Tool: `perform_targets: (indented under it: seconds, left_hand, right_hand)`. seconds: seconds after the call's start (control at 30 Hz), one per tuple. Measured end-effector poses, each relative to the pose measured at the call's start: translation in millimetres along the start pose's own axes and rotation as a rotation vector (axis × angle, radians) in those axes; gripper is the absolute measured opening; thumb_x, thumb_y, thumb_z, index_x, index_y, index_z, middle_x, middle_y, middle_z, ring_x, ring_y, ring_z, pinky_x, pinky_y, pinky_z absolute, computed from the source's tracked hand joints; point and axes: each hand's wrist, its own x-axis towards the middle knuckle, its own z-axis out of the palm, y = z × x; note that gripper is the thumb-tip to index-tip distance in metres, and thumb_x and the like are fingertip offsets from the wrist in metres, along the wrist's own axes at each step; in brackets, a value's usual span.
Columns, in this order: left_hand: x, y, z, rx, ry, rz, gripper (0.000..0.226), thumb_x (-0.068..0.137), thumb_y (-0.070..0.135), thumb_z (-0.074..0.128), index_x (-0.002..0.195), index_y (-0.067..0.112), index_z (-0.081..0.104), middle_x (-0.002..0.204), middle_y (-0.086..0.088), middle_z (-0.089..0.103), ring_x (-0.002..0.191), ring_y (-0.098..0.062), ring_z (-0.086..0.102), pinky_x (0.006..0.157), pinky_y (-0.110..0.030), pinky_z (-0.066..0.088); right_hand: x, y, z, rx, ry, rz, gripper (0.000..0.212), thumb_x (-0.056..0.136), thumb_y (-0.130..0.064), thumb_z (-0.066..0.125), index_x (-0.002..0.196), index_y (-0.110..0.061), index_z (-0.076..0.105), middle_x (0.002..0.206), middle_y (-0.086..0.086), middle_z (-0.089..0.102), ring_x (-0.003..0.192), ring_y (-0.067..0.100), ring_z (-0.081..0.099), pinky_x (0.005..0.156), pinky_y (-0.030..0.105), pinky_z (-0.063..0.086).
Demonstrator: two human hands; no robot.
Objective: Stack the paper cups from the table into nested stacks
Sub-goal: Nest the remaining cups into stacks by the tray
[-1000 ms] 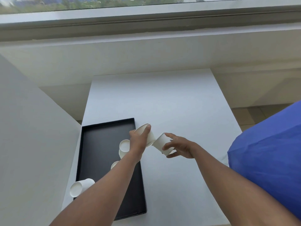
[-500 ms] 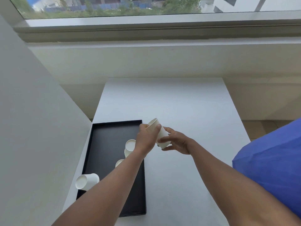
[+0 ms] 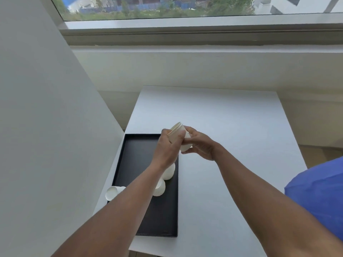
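The white table (image 3: 232,145) runs out ahead of me toward the wall under the window (image 3: 185,8), and I place everything else by it. The black tray (image 3: 137,158) lies flat along the table's left side, its long edge running away from me.

Both my forearms reach in over the table's near half. My left hand (image 3: 167,151) is over the tray's far right corner, and my right hand (image 3: 199,145) is just right of that, above bare tabletop. Between them, raised off the table, I hold the nested cups (image 3: 182,138): a tilted stack with its rims turned up and away to the left. My left fingers and thumb are curled round the upper part near the rims, and my right fingers wrap the lower part and the base.

Two more cups sit on the tray near its right edge, partly hidden by my left arm: one cup (image 3: 168,172) further out, the other cup (image 3: 160,187) nearer me. A fallen cup (image 3: 112,192) lies on its side at the tray's left edge, mouth facing me.
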Motion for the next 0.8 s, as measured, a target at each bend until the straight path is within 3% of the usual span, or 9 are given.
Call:
perform_targets:
  seconds: [0.2, 0.27, 0.37, 0.5, 0.6, 0.7, 0.73, 0.8]
  left_hand:
    - [-1.5, -15.7, -35.3, -0.069, 0.106, -0.004, 0.053, 0.093, 0.066, 0.051, 0.115, 0.018, 0.059, 0.110, 0.000, 0.065, 0.096, -0.011, 0.063, 0.071, -0.024, 0.045]
    - [-5.6, -26.8, -46.9, -0.069, 0.129, -0.021, 0.059, 0.090, 0.072, 0.046, 0.113, 0.019, 0.062, 0.111, 0.000, 0.065, 0.095, -0.010, 0.062, 0.071, -0.025, 0.043]
    - [-9.8, -44.2, -58.3, -0.162, 0.162, -0.103, 0.054, 0.097, 0.065, 0.045, 0.108, 0.015, 0.061, 0.099, 0.003, 0.066, 0.084, -0.008, 0.060, 0.067, -0.025, 0.041]
    - [-12.9, -70.9, -69.7, -0.199, 0.202, -0.225, 0.048, 0.100, 0.059, 0.043, 0.118, 0.016, 0.054, 0.110, 0.001, 0.062, 0.090, -0.011, 0.059, 0.066, -0.024, 0.040]
    - [-14.7, -100.2, -73.3, -0.174, 0.156, -0.310, 0.045, 0.100, 0.057, 0.043, 0.122, 0.019, 0.052, 0.119, -0.002, 0.063, 0.104, -0.018, 0.060, 0.078, -0.029, 0.044]
    - [-19.6, -117.9, -71.9, -0.202, 0.079, -0.354, 0.070, 0.087, 0.069, 0.043, 0.120, 0.009, 0.057, 0.119, -0.017, 0.065, 0.089, -0.019, 0.060, 0.084, -0.039, 0.050]
    - [-20.7, -122.6, -71.2, -0.201, 0.060, -0.363, 0.069, 0.087, 0.069, 0.043, 0.117, 0.009, 0.058, 0.117, -0.016, 0.066, 0.085, -0.019, 0.058, 0.085, -0.041, 0.052]
    - [-23.1, -128.6, -69.4, -0.184, 0.036, -0.377, 0.045, 0.096, 0.060, 0.043, 0.103, 0.018, 0.058, 0.104, -0.006, 0.065, 0.088, -0.019, 0.058, 0.094, -0.045, 0.053]
  right_hand:
    - [6.6, -22.0, 35.0, -0.158, 0.091, 0.007, 0.068, 0.083, -0.027, 0.078, 0.134, -0.017, 0.034, 0.121, 0.007, 0.053, 0.108, 0.026, 0.063, 0.073, 0.031, 0.055]
    - [5.8, -24.0, 47.7, -0.288, 0.119, -0.007, 0.061, 0.084, -0.031, 0.077, 0.129, -0.020, 0.037, 0.117, 0.003, 0.051, 0.101, 0.022, 0.062, 0.073, 0.030, 0.053]
    - [5.8, -18.6, 64.6, -0.436, 0.111, -0.030, 0.052, 0.082, -0.029, 0.077, 0.122, -0.024, 0.043, 0.111, 0.003, 0.054, 0.090, 0.020, 0.060, 0.071, 0.029, 0.051]
    - [4.4, -5.0, 85.8, -0.735, 0.054, -0.061, 0.052, 0.075, -0.030, 0.081, 0.115, -0.034, 0.048, 0.122, -0.001, 0.044, 0.104, 0.018, 0.056, 0.084, 0.033, 0.053]
    - [3.4, 12.9, 98.7, -0.965, 0.008, -0.050, 0.056, 0.073, -0.035, 0.080, 0.118, -0.035, 0.047, 0.119, -0.003, 0.039, 0.103, 0.018, 0.055, 0.088, 0.036, 0.052]
    - [-0.1, 28.7, 108.3, -1.102, -0.004, -0.015, 0.056, 0.074, -0.034, 0.077, 0.120, -0.035, 0.046, 0.114, -0.004, 0.037, 0.094, 0.018, 0.057, 0.082, 0.036, 0.055]
    - [-0.8, 33.5, 110.9, -1.142, -0.004, -0.006, 0.056, 0.074, -0.034, 0.076, 0.121, -0.035, 0.045, 0.114, -0.004, 0.037, 0.091, 0.018, 0.057, 0.081, 0.036, 0.055]
    - [-1.9, 42.1, 114.4, -1.214, -0.001, 0.012, 0.056, 0.075, -0.033, 0.073, 0.124, -0.034, 0.045, 0.114, -0.005, 0.036, 0.090, 0.019, 0.055, 0.080, 0.035, 0.054]
